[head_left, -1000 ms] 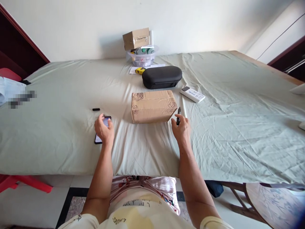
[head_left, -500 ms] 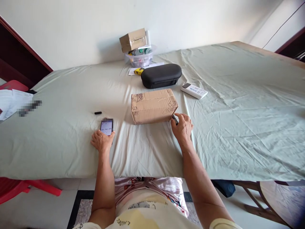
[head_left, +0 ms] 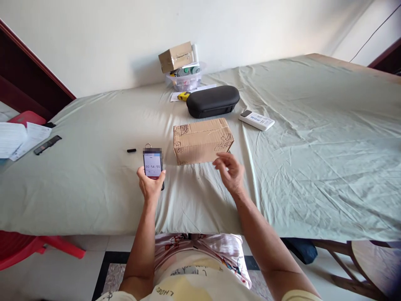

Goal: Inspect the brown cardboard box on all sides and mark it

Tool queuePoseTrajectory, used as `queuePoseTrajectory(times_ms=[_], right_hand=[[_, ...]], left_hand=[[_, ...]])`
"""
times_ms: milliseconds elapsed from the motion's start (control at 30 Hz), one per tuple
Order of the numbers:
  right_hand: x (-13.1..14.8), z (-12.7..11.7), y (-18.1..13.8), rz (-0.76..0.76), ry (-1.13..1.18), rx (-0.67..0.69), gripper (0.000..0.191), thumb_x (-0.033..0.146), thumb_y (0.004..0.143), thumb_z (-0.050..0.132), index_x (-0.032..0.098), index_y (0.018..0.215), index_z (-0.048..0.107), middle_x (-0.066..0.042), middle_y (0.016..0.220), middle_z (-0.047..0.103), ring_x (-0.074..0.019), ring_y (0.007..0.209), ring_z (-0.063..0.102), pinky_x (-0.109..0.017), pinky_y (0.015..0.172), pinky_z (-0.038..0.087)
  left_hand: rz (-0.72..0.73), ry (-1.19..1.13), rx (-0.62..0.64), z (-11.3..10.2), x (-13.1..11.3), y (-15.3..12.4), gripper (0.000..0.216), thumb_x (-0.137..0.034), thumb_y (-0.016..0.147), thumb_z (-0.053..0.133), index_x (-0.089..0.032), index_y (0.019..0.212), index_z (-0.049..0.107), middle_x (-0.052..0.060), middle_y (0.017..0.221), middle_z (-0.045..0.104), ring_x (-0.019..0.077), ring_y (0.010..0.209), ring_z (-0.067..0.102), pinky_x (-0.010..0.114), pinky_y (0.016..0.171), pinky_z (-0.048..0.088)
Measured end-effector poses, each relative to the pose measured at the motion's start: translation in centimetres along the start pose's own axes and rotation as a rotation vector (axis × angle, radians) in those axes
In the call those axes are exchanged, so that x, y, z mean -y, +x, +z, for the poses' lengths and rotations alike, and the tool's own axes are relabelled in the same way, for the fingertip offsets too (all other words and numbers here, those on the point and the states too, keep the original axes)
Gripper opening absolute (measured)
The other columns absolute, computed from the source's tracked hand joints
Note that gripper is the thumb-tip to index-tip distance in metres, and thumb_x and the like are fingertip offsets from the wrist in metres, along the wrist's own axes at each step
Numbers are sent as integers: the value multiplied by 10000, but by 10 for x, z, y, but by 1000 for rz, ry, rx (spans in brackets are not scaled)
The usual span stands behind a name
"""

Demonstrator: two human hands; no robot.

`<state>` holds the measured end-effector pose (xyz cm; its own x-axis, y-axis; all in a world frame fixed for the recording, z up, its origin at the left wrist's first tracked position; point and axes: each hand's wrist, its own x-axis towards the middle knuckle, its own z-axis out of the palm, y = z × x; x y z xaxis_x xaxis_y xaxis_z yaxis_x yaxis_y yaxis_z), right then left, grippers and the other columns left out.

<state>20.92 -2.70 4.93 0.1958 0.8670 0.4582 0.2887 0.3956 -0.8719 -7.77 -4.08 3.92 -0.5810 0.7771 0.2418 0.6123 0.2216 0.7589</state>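
Observation:
My left hand (head_left: 151,184) grips a smartphone (head_left: 153,164) between thumb and fingers; its screen shows a running timer. The phone is tilted up, a ring visible at its top edge. My right hand (head_left: 231,171) is at the near right corner of a brown cardboard box (head_left: 203,142) with black pen scribbles on its corners. Its fingers are loosely bent and apart, with nothing visible in them. A small black cap-like piece (head_left: 131,150) lies left of the phone.
Behind the box lie a black zippered case (head_left: 213,101), a white power bank (head_left: 257,120) and a yellow tape measure (head_left: 184,96). A plastic basin (head_left: 187,82) holding bottles and a small carton (head_left: 176,57) stands by the wall. Papers (head_left: 23,138) and a dark device (head_left: 47,145) are at left.
My left hand has picked the phone up off the cloth and moved it right. My right hand has let go of a dark pen-like item by the box's right side and drawn left.

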Motion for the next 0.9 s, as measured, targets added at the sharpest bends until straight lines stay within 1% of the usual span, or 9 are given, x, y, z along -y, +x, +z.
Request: queuePoseTrajectory(times_ms=[100, 167, 233, 267, 333, 400, 533, 633, 900], right_hand=[[9, 9, -8, 14, 60, 515, 486, 540, 988, 640, 197, 1333, 633, -40, 890, 793, -127, 665, 654, -277, 669, 537], [12, 17, -13, 19, 80, 827, 696, 593, 930, 719, 196, 1476, 547, -56, 973, 815, -130, 688, 670, -267, 666, 535], [13, 26, -19, 14, 92, 1029, 784, 618, 885, 766, 191, 1496, 526, -51, 992, 812, -143, 735, 690, -264, 680, 536], [12, 31, -23, 6, 88, 1082, 727, 626, 869, 778, 174, 1406, 591, -38, 941, 797, -148, 730, 683, -263, 669, 528], [10, 36, -28, 5, 47, 1105, 542, 626, 867, 773, 156, 1126, 694, -13, 814, 744, -144, 689, 639, -255, 627, 496], [7, 38, -30, 15, 6, 1110, 452, 605, 888, 751, 165, 968, 682, 6, 745, 697, -132, 652, 592, -249, 596, 469], [3, 35, -28, 32, 7, 1094, 379, 557, 922, 710, 185, 951, 645, 24, 740, 666, -124, 647, 566, -242, 581, 451], [1, 33, -25, 16, 26, 1055, 312, 505, 970, 627, 202, 900, 626, 32, 699, 633, -119, 629, 536, -239, 575, 433], [-5, 34, -26, -41, 42, 1016, 311, 463, 1017, 552, 210, 848, 619, -5, 762, 715, -139, 695, 634, -258, 653, 491]], left_hand=[[202, -250, -51, 9, -11, -20, 781, -524, 691, 826, -242, 1276, 392, 111, 1142, 686, 259, 954, 741, 395, 849, 607], [258, -324, -57, 15, -20, -37, 820, -565, 712, 823, -224, 1316, 385, 128, 1158, 670, 263, 969, 737, 393, 836, 615], [258, -321, -48, 21, -28, -55, 856, -567, 743, 830, -211, 1380, 382, 174, 1255, 658, 292, 1059, 740, 431, 907, 622], [261, -308, -41, 23, -31, -64, 891, -560, 747, 843, -208, 1420, 377, 189, 1295, 656, 313, 1123, 735, 458, 966, 617], [285, -293, -51, 28, -36, -76, 951, -550, 735, 872, -202, 1470, 380, 219, 1388, 627, 352, 1257, 695, 496, 1062, 592], [295, -287, -64, 32, -38, -83, 981, -542, 733, 887, -196, 1496, 377, 235, 1441, 599, 373, 1327, 659, 516, 1107, 573], [288, -287, -92, 36, -40, -84, 1003, -566, 755, 875, -191, 1523, 351, 245, 1453, 585, 384, 1339, 649, 531, 1113, 570], [319, -298, -135, 37, -42, -84, 1012, -606, 774, 855, -181, 1530, 335, 255, 1449, 580, 382, 1334, 650, 520, 1103, 575], [388, -297, -197, 41, -44, -89, 987, -644, 798, 832, -160, 1510, 349, 258, 1404, 590, 371, 1303, 663, 503, 1094, 575]])
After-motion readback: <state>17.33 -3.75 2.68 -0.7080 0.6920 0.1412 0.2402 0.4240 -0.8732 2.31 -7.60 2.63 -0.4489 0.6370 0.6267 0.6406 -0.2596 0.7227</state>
